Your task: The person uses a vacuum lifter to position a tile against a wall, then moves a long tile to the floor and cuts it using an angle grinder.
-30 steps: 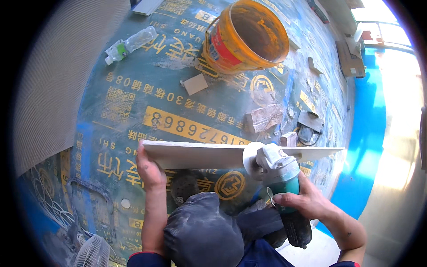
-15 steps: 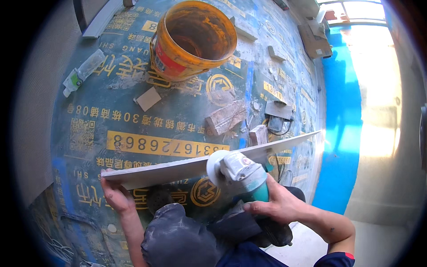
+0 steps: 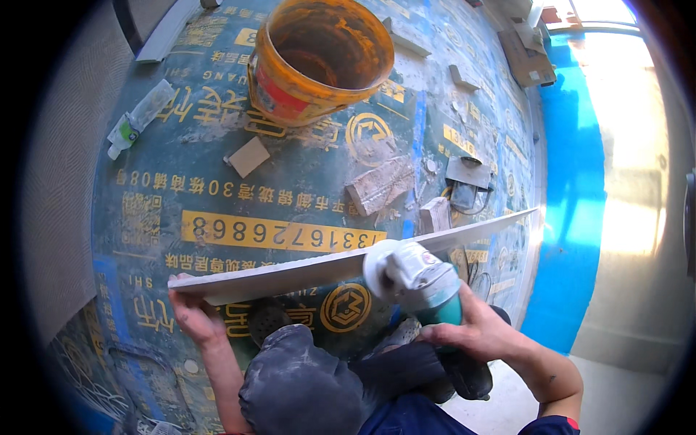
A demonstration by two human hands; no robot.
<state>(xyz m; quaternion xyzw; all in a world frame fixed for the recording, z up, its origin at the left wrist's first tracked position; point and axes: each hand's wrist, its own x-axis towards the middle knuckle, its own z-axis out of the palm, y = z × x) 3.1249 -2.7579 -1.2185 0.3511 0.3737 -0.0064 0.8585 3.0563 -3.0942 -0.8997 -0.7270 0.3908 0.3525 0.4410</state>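
A long, thin pale tile strip (image 3: 290,277) stands on edge, slanting across in front of my knees, its right end farther away. My left hand (image 3: 199,319) grips its left end, fingers partly hidden behind it. My right hand (image 3: 478,330) is wrapped round the green body of an angle grinder (image 3: 420,279). The grinder's pale round disc sits at the strip's upper edge, right of its middle. Whether the disc touches the edge, I cannot tell.
A dirty orange bucket (image 3: 322,65) stands beyond the strip on the green floor sheeting. Nearby lie a plastic bottle (image 3: 141,119), a small tile offcut (image 3: 248,157), broken pieces (image 3: 380,185) and a cable (image 3: 475,274). A cardboard box (image 3: 525,58) stands far right beside blue sheeting (image 3: 569,181).
My right hand has carried the grinder to the right along the strip's edge. My left hand keeps its grip on the left end. The whole view has shifted slightly.
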